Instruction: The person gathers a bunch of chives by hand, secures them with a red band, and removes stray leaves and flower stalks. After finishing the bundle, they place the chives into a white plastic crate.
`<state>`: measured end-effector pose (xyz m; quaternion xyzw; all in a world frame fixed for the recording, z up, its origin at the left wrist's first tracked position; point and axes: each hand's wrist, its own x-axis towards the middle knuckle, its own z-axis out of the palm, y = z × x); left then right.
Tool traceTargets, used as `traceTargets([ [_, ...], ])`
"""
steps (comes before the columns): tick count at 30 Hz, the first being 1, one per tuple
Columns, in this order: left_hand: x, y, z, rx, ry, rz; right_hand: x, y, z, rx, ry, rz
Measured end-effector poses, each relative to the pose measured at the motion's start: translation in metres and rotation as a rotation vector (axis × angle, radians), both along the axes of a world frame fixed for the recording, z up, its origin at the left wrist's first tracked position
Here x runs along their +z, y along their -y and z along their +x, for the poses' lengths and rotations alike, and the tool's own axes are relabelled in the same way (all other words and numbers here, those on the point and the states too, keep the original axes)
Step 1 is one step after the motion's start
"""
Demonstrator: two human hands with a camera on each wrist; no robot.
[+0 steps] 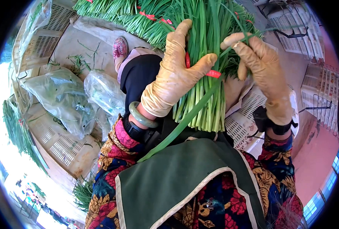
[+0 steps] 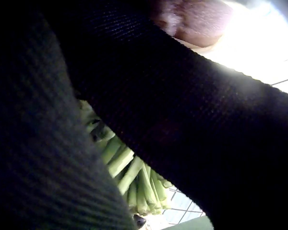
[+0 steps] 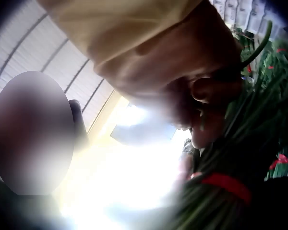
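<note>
A thick bunch of garlic chives (image 1: 205, 32) lies over the lap, its pale cut stem ends toward the body. A red band (image 1: 214, 74) circles it; this band also shows in the right wrist view. My gloved left hand (image 1: 171, 74) grips the bunch from the left, thumb across the top near the band. To the right, my gloved right hand (image 1: 264, 66) pinches a thin green leaf (image 3: 260, 50) between curled fingers, close beside the bunch. One long flat leaf (image 1: 188, 124) trails diagonally down to the left sleeve. Dark straps cover most of the left wrist view, with stems (image 2: 139, 184) showing between them.
More banded chive bunches (image 1: 139, 26) are piled beyond the hands. Clear plastic bags (image 1: 64, 99) and a pale perforated crate (image 1: 68, 141) lie at left, with scattered leaf scraps (image 1: 78, 63) on the floor. Stacked white crates (image 1: 295, 32) stand at right.
</note>
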<state>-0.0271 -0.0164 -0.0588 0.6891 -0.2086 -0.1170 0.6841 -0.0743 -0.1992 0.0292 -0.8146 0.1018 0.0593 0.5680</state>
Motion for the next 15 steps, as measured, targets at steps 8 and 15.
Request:
traceTargets([
  [8, -0.001, -0.003, 0.003, 0.047, 0.100, 0.019, -0.014, -0.019, -0.016, -0.039, 0.202, 0.037],
  [15, -0.002, -0.013, 0.005, -0.034, -0.100, -0.070, -0.025, -0.025, -0.029, 0.279, 0.667, -0.142],
])
